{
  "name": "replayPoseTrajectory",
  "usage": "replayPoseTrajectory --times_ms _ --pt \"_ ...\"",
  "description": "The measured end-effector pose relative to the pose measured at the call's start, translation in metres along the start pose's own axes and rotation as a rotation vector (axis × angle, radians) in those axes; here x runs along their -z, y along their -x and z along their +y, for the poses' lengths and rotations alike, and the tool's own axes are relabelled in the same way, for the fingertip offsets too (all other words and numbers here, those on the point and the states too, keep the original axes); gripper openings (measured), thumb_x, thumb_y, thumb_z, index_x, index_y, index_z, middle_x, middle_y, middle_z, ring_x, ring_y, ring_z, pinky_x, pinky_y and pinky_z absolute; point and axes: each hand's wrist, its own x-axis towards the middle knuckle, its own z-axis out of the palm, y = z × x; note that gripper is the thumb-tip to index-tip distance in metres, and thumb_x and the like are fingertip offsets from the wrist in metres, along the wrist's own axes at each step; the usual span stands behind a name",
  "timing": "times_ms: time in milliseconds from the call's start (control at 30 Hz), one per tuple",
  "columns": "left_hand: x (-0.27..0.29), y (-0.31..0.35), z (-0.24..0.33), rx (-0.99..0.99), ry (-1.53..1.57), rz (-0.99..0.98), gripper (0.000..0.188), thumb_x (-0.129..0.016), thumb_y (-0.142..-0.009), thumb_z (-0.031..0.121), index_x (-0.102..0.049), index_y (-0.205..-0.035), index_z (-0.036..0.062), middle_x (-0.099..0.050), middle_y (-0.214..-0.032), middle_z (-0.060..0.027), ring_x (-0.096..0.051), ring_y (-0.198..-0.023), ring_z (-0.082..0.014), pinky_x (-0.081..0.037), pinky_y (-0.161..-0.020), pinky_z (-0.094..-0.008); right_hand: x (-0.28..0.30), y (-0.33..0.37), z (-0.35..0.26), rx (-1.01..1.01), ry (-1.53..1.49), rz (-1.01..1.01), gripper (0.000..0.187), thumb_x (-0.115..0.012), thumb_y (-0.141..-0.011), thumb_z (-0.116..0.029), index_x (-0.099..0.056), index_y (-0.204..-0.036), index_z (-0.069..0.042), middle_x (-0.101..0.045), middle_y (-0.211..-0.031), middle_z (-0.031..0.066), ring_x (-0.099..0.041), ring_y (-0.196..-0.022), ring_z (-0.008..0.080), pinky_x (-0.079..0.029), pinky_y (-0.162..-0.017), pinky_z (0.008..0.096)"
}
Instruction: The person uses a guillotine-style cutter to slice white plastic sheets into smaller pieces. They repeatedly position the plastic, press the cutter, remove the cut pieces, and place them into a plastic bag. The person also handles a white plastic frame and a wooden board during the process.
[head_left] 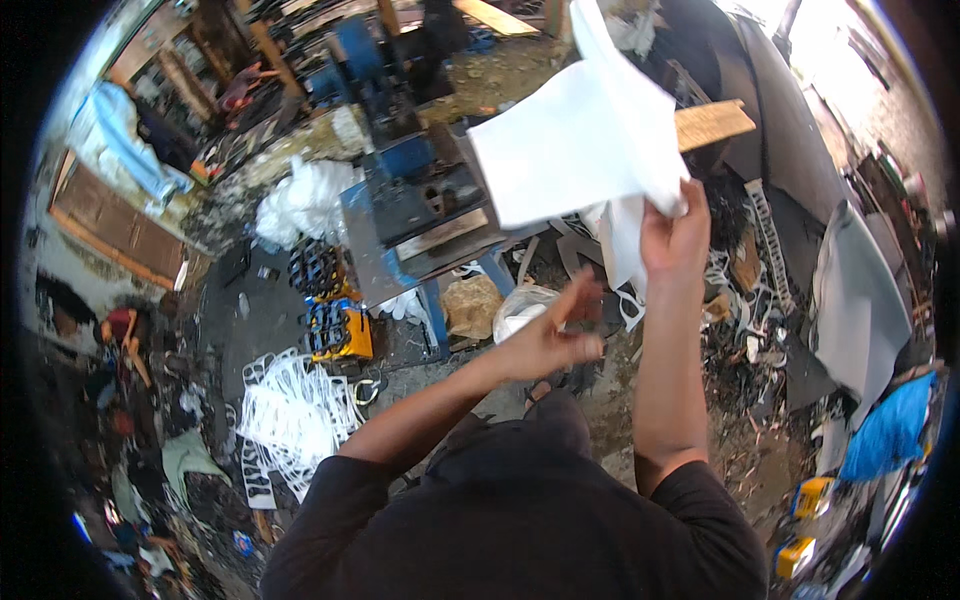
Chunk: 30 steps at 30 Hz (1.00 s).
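so the floppy white sheet [560, 145] is pinched at its near edge by the right hand [676, 232], fanning up-left of those fingers, long fold pointing away, while the left hand [558, 335] is farther off, below it, blurry fingers spread and empty.

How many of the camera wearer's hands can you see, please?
2: the right hand grips the white sheet at upper centre; the left hand is empty, below the sheet in the picture.
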Motion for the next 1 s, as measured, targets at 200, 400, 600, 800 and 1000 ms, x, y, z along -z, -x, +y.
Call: replayPoseTrajectory --times_ms 200,400,600,800,1000 --pt "0.010 0.020 0.067 0.347 -0.051 0.440 0.073 -0.077 -0.086 0.040 -0.052 -0.135 -0.0074 -0.063 -0.126 -0.0177 -0.061 -0.115 -0.0257 -0.048 -0.100 -0.0384 0.042 0.134 0.086 -0.418 0.139 -0.033 0.027 -0.060 -0.099 -0.022 -0.060 -0.118 -0.002 -0.063 -0.106 0.0053 -0.061 -0.104 0.0214 -0.049 -0.092 0.0379" --pt "0.038 0.037 0.030 -0.089 0.122 1.183 0.023 -0.071 -0.089 0.010 -0.068 -0.107 -0.0042 -0.069 -0.104 -0.0106 -0.066 -0.096 -0.0211 -0.053 -0.085 -0.0348 0.041 0.177 0.082 -0.907 0.296 -0.197 0.063 -0.052 -0.101 -0.057 -0.046 -0.143 -0.010 -0.055 -0.134 0.0073 -0.055 -0.118 0.0258 -0.046 -0.099 0.0413" --pt "0.022 0.064 0.100 -0.211 0.085 0.945 0.026 -0.070 -0.088 0.004 -0.066 -0.112 -0.0043 -0.068 -0.106 -0.0096 -0.066 -0.095 -0.0169 -0.053 -0.083 -0.0321 0.101 0.157 0.107 -0.717 0.052 -0.014 0.080 -0.040 -0.101 -0.065 -0.035 -0.152 -0.004 -0.046 -0.150 0.0144 -0.042 -0.141 0.0291 -0.037 -0.117 0.0441" --pt "0.021 0.079 0.135 -0.454 -0.361 0.901 0.029 -0.073 -0.087 0.005 -0.066 -0.114 -0.0040 -0.068 -0.107 -0.0117 -0.065 -0.101 -0.0197 -0.052 -0.087 -0.0341 0.183 0.122 0.165 -0.708 -0.261 0.310 0.061 -0.046 -0.107 -0.044 -0.042 -0.146 0.002 -0.051 -0.147 0.0142 -0.051 -0.134 0.0295 -0.038 -0.118 0.0434" --pt "0.048 0.073 0.159 -0.428 -0.191 0.971 0.035 -0.075 -0.089 0.012 -0.063 -0.117 -0.0056 -0.063 -0.119 -0.0147 -0.063 -0.106 -0.0193 -0.051 -0.088 -0.0346 0.132 0.116 0.175 -0.485 -0.156 0.182 0.041 -0.054 -0.105 -0.029 -0.052 -0.137 -0.003 -0.059 -0.137 0.0088 -0.056 -0.125 0.0250 -0.043 -0.110 0.0397"
